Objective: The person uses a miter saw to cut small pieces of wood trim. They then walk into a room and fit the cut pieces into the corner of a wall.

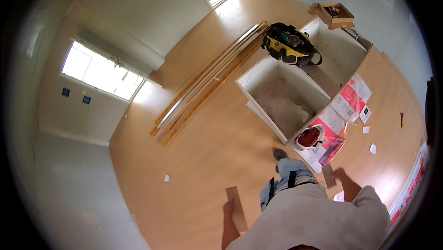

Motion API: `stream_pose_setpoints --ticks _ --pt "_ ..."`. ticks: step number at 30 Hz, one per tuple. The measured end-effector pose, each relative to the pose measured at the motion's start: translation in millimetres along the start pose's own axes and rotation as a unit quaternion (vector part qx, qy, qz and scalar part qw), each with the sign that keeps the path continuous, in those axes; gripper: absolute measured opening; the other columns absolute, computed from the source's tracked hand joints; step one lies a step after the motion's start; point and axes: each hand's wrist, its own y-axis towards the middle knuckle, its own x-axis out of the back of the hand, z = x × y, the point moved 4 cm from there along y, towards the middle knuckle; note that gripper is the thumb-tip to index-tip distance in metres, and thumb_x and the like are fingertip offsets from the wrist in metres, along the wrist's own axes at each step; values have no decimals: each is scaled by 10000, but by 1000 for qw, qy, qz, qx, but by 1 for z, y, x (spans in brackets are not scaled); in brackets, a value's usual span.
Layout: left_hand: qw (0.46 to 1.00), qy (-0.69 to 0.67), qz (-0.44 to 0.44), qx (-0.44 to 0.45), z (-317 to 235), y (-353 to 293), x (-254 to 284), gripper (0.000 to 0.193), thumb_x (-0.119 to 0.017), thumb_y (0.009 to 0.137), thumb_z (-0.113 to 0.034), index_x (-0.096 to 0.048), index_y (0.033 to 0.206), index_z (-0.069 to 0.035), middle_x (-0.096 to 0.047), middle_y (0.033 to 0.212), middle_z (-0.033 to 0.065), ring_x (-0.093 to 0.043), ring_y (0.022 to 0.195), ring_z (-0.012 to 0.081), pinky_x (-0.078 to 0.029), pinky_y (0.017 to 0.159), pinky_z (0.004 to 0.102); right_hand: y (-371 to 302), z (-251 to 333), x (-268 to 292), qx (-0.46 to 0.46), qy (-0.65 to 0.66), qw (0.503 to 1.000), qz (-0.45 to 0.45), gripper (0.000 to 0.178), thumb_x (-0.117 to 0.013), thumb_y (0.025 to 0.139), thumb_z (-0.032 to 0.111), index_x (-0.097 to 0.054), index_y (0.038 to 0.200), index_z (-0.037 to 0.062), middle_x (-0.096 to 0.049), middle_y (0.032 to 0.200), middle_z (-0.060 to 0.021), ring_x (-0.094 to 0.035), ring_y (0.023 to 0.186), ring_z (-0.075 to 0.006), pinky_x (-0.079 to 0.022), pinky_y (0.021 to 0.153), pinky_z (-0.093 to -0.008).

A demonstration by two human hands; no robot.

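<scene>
My left hand (228, 208) is closed round the edge of a flat brown board (238, 211), low in the view and left of my legs. The board is held upright and slightly tilted, above the wood-look floor. On the other side of my body, my right hand (340, 174) grips a second flat brown board (328, 176), shorter as seen from here. Beside that board lies red-and-white printed plastic wrapping (331, 121) on the floor. A white bag or bowl-like sack with dark red contents (310, 137) rests on the wrapping.
An open white cabinet carcass (277, 98) lies ahead, with a black-and-yellow tool bag (290, 42) on it. A cardboard box (333, 15) sits at its far end. Long trim strips (210, 84) lie left of it. A hammer-like tool (401, 120) lies at right.
</scene>
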Motion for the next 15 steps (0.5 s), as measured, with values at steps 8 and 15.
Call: stream_pose_setpoints --ticks 8,15 --pt "974 -187 25 126 -21 104 44 696 -618 967 -610 -729 1159 49 -745 1096 155 -688 1023 266 -538 859 432 105 424 400 184 145 962 -141 496 -799 721 445 -748 980 25 -731 937 -221 -717 869 -371 -538 751 -466" --pt "924 -346 48 155 -92 231 129 726 -563 988 -629 -688 1157 66 -730 1028 198 -698 977 323 -536 865 432 252 536 484 99 149 967 -180 445 -839 684 318 -774 1011 24 -753 942 -195 -723 844 -345 -554 765 -453"
